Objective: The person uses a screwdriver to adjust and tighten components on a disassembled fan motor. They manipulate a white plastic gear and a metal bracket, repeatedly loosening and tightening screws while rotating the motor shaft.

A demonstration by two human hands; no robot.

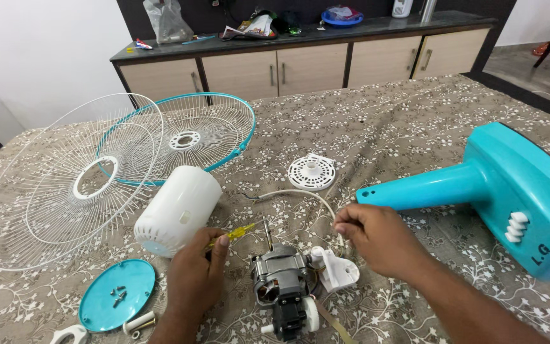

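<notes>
Gripping a slim yellow screwdriver in my left hand beside the ribbed metal motor, I pinch the smooth white cord with my right hand, glossy teal stand beyond.

We find the fan motor on the table, between both hands. The motor cover lies to its left, two wire guards behind that, the fan base at right, the round cap front left
</notes>
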